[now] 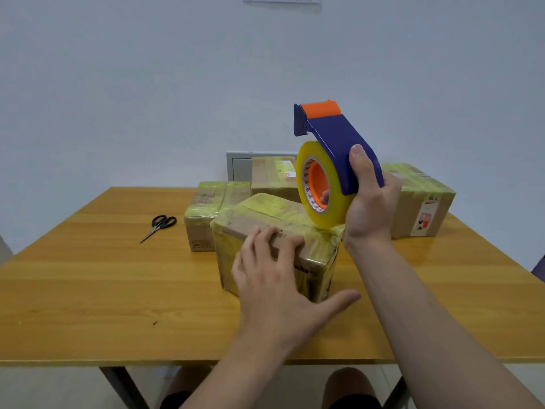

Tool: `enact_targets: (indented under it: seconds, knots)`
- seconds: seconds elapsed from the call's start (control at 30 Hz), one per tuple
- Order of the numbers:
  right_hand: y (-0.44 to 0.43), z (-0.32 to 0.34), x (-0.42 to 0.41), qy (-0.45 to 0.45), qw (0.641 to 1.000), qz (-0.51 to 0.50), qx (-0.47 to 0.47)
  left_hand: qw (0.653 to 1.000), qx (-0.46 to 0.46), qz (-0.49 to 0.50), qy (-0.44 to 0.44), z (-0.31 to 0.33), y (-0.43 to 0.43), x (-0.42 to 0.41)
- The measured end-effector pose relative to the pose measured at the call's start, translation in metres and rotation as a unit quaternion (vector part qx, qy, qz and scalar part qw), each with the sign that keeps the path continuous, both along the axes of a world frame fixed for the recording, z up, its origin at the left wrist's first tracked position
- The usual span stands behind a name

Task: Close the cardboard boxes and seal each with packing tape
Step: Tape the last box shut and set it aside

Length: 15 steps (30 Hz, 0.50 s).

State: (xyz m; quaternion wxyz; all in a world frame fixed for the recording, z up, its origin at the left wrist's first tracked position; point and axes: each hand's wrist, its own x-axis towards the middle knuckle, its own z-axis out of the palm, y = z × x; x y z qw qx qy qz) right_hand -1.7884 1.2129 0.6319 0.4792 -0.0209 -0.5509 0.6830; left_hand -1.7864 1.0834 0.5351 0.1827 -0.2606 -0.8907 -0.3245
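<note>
my left hand lies flat, fingers spread, on the near box on the table; my right hand is clamped round the dispenser, blade up, roll just above the box's right corner. i judge the box could slide under so light a press, laying tape crooked.

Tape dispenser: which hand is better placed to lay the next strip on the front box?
Right. The right hand grips the tape dispenser at the front box; the left hand rests flat on it, steadying.
</note>
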Motion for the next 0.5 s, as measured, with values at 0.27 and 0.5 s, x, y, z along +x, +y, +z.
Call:
enact_targets:
  seconds: [0.27, 0.5]
  knots:
    - [0.013, 0.002, 0.002, -0.048, 0.997, 0.045, 0.033, 0.976, 0.105, -0.180, -0.057, 0.000, -0.016, -0.057]
    - [0.053, 0.030, 0.010, -0.186, 0.952, 0.232, 0.076, 0.917, 0.089, -0.337, -0.193, 0.020, -0.067, -0.100]
